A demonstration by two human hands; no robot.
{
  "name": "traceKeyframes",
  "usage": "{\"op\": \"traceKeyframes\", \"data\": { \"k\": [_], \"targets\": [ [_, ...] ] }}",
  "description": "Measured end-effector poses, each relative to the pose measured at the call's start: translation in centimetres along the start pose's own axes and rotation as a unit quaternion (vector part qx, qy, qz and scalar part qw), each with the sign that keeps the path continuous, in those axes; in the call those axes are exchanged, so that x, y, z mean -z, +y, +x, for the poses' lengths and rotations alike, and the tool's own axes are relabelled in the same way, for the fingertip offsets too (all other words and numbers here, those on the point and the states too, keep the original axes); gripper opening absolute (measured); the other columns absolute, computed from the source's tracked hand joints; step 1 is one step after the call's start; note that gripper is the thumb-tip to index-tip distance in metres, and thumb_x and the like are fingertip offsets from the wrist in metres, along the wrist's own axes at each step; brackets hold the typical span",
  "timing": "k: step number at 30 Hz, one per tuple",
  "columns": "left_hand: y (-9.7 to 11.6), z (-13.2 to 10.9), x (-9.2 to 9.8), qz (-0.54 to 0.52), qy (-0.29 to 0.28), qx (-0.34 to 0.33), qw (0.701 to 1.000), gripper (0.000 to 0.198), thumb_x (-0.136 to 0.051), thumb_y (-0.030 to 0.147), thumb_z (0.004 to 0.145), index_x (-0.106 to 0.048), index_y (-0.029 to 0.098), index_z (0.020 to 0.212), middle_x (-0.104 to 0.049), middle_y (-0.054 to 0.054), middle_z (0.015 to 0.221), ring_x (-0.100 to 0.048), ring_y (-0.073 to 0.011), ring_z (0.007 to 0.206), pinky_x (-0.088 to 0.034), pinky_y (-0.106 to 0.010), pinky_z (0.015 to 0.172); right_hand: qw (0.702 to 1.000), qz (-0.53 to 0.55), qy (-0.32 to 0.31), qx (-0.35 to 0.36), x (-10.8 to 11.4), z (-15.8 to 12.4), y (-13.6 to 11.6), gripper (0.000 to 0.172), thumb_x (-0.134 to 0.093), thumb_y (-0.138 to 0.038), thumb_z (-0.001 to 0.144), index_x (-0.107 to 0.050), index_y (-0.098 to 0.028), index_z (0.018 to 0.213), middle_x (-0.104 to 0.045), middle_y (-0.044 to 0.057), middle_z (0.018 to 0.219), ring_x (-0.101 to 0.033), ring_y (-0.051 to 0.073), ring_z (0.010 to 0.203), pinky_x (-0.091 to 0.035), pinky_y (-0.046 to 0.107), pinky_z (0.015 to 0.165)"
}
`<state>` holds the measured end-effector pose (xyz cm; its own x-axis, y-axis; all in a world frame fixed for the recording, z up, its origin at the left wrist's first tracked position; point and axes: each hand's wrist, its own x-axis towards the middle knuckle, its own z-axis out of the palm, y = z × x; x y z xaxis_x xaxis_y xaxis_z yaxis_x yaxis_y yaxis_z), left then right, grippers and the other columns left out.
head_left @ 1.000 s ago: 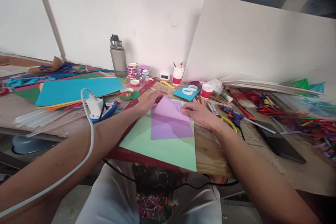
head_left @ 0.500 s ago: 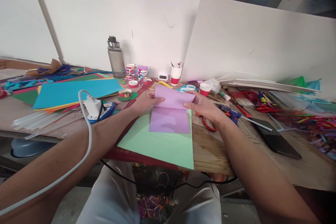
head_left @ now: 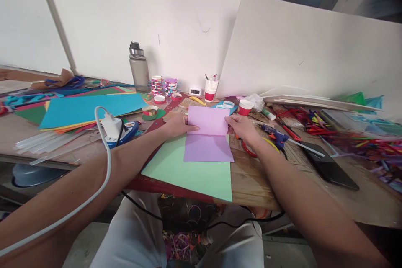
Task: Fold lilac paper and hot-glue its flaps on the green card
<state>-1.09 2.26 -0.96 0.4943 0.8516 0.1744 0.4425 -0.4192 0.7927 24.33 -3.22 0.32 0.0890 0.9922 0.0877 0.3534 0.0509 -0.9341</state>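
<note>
A sheet of purple paper is folded across its middle, its upper part raised and its lower part lying flat. My left hand grips the left edge, thumb on the front near the crease. On the right edge, my right hand pinches the raised part between thumb and fingers. Beneath lies a light green sheet of paper, partly covered by the purple one. Red-handled scissors are partly hidden by my right wrist.
Left are a blue paper stack, a power strip with a white plug and clear glue sticks. A bottle, paper cups and a small clock stand behind. Right lie a glue gun and a black phone.
The purple paper has shifted slightly right and toward me, and its raised flap now sits straighter. My right hand has moved from the lower corner onto the flap's right edge.
</note>
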Motion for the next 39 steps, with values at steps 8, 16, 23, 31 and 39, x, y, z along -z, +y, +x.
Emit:
{"op": "traceKeyframes", "data": {
  "k": [8, 16, 23, 31, 39],
  "targets": [
    [0.6, -0.1, 0.3, 0.108, 0.004, 0.024, 0.994, 0.033, -0.069, 0.049, 0.068, -0.072, 0.017, 0.073, -0.074, -0.002, 0.077, -0.066, -0.0236, 0.078, -0.047, -0.028, 0.062, 0.996, -0.063, 0.034, 0.044, 0.8, 0.2, 0.2, 0.015, -0.054, -0.032, 0.087, -0.057, -0.018, 0.082, -0.066, 0.004, 0.084, -0.062, 0.012, 0.066, -0.047, 0.021, 0.056],
    [0.7, -0.5, 0.0, 0.041, -0.052, -0.018, 0.998, 0.042, -0.071, 0.049, 0.065, -0.074, 0.019, 0.095, -0.075, -0.002, 0.089, -0.067, -0.0252, 0.085, -0.05, -0.028, 0.067, 0.985, -0.1, -0.07, 0.119, 0.9, -0.4, -0.1, 0.043, -0.069, -0.046, 0.073, -0.063, -0.018, 0.105, -0.068, 0.004, 0.101, -0.06, 0.017, 0.085, -0.047, 0.027, 0.074],
    [1.3, -0.8, 0.4, 0.093, -0.045, -0.018, 0.994, 0.038, -0.068, 0.046, 0.07, -0.073, 0.021, 0.097, -0.075, -0.002, 0.095, -0.067, -0.0255, 0.088, -0.05, -0.03, 0.075, 0.987, -0.064, -0.12, 0.081, 0.3, 0.1, 0.7, 0.024, -0.069, -0.037, 0.067, -0.067, -0.016, 0.079, -0.071, 0.001, 0.08, -0.06, 0.018, 0.075, -0.047, 0.03, 0.072],
    [0.3, 0.0, 0.4, 0.036, -0.067, 0.036, 0.996, 0.05, -0.071, 0.058, 0.066, -0.074, 0.021, 0.099, -0.074, -0.004, 0.101, -0.066, -0.0288, 0.098, -0.05, -0.033, 0.082, 0.991, 0.01, -0.111, 0.077, -0.1, -0.1, 0.5, 0.035, -0.074, -0.037, 0.065, -0.065, -0.016, 0.092, -0.07, -0.001, 0.077, -0.06, 0.013, 0.066, -0.047, 0.026, 0.061],
    [0.5, 0.0, 0.2, 0.023, -0.014, 0.055, 0.998, 0.048, -0.07, 0.057, 0.066, -0.074, 0.019, 0.096, -0.075, -0.004, 0.098, -0.066, -0.0305, 0.099, -0.05, -0.037, 0.085, 0.991, -0.019, 0.108, 0.075, 2.0, 1.2, 1.1, 0.02, -0.054, -0.038, 0.081, -0.057, -0.019, 0.087, -0.068, 0.001, 0.075, -0.061, 0.012, 0.061, -0.048, 0.024, 0.059]
  ]
}}
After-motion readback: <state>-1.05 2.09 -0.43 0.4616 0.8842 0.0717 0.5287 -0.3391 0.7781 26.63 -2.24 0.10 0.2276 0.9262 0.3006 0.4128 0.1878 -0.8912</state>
